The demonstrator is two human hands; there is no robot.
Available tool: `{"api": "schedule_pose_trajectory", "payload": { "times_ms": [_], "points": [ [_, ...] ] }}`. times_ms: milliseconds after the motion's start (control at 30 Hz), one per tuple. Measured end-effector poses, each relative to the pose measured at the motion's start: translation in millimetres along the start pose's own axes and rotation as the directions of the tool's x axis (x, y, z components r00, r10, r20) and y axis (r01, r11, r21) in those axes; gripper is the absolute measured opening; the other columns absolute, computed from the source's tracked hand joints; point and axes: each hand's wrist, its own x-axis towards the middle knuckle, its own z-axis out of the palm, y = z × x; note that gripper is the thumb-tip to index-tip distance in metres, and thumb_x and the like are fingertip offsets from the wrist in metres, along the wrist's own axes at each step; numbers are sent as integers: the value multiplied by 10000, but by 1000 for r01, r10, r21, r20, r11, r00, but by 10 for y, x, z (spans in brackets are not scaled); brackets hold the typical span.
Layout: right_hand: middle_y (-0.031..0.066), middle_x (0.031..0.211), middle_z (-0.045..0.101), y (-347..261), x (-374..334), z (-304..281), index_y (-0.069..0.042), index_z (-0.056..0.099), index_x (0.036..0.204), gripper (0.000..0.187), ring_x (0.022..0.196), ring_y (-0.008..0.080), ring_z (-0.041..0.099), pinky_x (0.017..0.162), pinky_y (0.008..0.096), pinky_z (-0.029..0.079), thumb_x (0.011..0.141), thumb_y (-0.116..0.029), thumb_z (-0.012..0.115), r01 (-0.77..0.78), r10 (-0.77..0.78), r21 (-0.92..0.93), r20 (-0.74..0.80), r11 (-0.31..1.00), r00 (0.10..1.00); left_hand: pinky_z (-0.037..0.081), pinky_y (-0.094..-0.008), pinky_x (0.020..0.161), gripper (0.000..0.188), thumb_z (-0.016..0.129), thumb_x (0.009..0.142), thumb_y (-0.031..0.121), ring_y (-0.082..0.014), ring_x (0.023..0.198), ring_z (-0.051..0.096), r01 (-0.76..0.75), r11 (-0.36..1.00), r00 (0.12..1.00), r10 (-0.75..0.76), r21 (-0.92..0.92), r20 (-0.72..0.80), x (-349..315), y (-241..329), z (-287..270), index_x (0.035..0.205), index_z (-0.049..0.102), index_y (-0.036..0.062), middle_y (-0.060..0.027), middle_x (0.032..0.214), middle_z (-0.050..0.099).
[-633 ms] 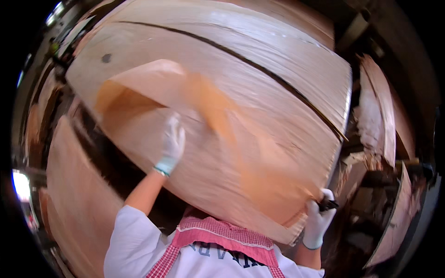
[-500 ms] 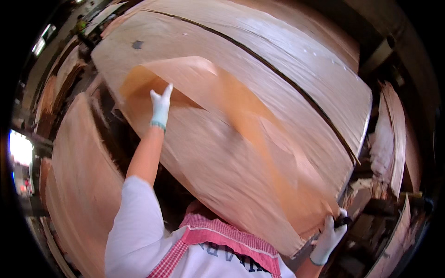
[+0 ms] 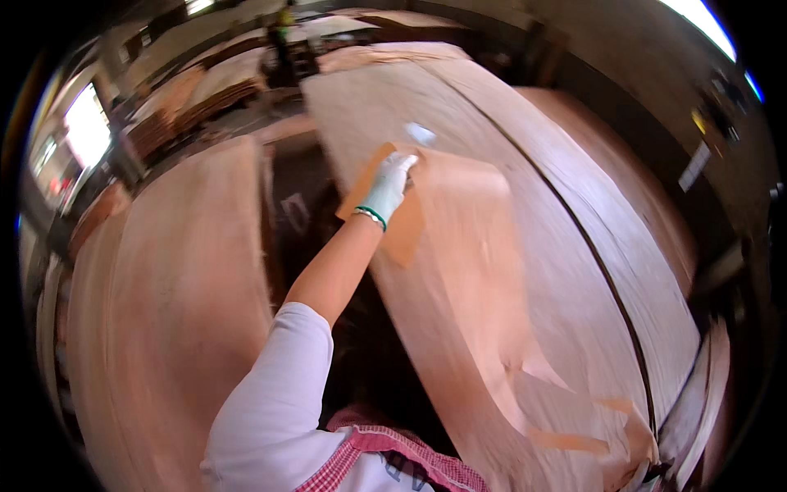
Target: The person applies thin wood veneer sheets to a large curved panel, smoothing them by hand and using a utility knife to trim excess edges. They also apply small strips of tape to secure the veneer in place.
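Observation:
A thin wood veneer sheet (image 3: 475,221), pale orange-brown, lies loosely bent and rippled over a long stack of veneer (image 3: 434,303). My left hand (image 3: 392,184), in a white glove with a green cuff, is closed on the sheet's far end, where a darker orange flap folds down past the fingers. Toward the lower right the sheet is creased and bunched, with a torn-looking edge. My right hand does not plainly show; the near right corner of the sheet runs to the dark rim of the picture.
Another tall veneer stack (image 3: 180,312) stands to the left, across a dark gap (image 3: 303,213). A long dark seam (image 3: 574,217) divides the surface on the right. More stacks (image 3: 197,94) and a person (image 3: 283,37) are far back, beside a bright window (image 3: 86,123).
The view has swung, so the stack now runs more lengthwise. My left hand has gone from open, fingers spread, to closed on the sheet's far end. My right hand has left clear view.

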Motion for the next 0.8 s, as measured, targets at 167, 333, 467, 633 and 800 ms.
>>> {"api": "schedule_pose_trajectory", "payload": {
  "times_ms": [167, 333, 467, 633, 800],
  "points": [
    [32, 744, 508, -1458, -274, 1849, 94, 531, 1137, 334, 607, 118, 446, 510, 274, 367, 917, -138, 626, 121, -172, 253, 189, 960, 967, 413, -314, 615, 204, 548, 947, 263, -84, 728, 463, -457, 863, 889, 446, 216, 100, 590, 1241, -1035, 803, 514, 122, 15, 750, 468],
    [45, 838, 530, -2830, -751, 3388, 83, 531, 1179, 361, 700, 122, 476, 595, 268, 390, 931, -165, 616, 139, -323, 415, 413, 899, 851, 461, -266, 522, 101, 600, 879, 161, -98, 618, 493, -332, 939, 943, 326, -92, -69, 1675, 1457, -1448, 908, 511, 124, 14, 721, 478],
    [55, 914, 547, -3447, -1050, 4434, 75, 531, 1212, 383, 775, 125, 500, 663, 264, 408, 943, -186, 608, 81, -384, 494, 551, 865, 741, 470, -291, 486, 155, 582, 860, 125, -131, 622, 550, -328, 943, 933, 334, 61, -138, 2602, 1512, -2066, 988, 516, 68, -36, 800, 558],
    [67, 1009, 569, -3694, -718, 5406, 64, 531, 1254, 411, 868, 128, 530, 748, 258, 430, 957, -213, 597, 2, -295, 481, 536, 877, 791, 520, -339, 554, 380, 571, 826, 97, -194, 702, 607, -294, 954, 951, 298, 62, -81, 3913, 1715, -1648, 1178, 500, -29, -121, 930, 596],
    [80, 1104, 591, -3391, 50, 5728, 53, 531, 1296, 441, 961, 131, 560, 833, 253, 453, 971, -239, 587, -127, -83, 396, 472, 909, 878, 512, -392, 630, 231, 572, 801, 202, -232, 749, 614, -450, 771, 885, 451, 452, 112, 5286, 1756, -1719, 862, 612, -17, -147, 869, 642]
  ]
}}
